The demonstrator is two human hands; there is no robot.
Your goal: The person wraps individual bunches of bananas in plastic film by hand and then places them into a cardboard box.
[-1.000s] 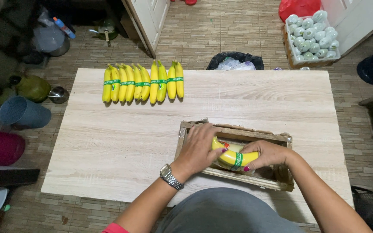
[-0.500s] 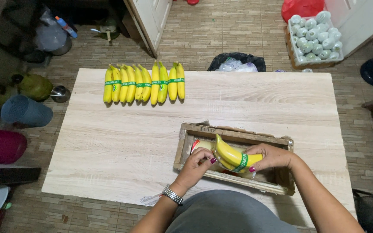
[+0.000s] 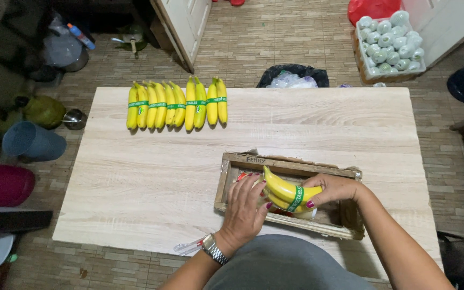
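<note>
So there's a pair of yellow bananas [image 3: 287, 192] bound with a green band, sitting just above the middle of a shallow wooden crate [image 3: 285, 163] on the near right part of the table. The right hand [image 3: 335, 189] has them by the stem end, fingers curled and pinching around the band, dark red nails showing. The left hand [image 3: 247, 207] is right beside them on the other side, fingers loosely together and bent, tips touching the bananas' underside, with a silver wristwatch [image 3: 214, 249] on that wrist. Something red and white lies in the crate under the fruit, can't make out what. The crate sits on a light wood-grain table [image 3: 151, 182]. Well apart, at the far left edge, there's a neat row of banded bananas [image 3: 177, 104] lying side by side. Past the table on the brick floor: a black trash bag [image 3: 292, 76], a box of pale green fruit in foam nets [image 3: 389, 38], and a blue bucket [image 3: 32, 142] off to the left.
</note>
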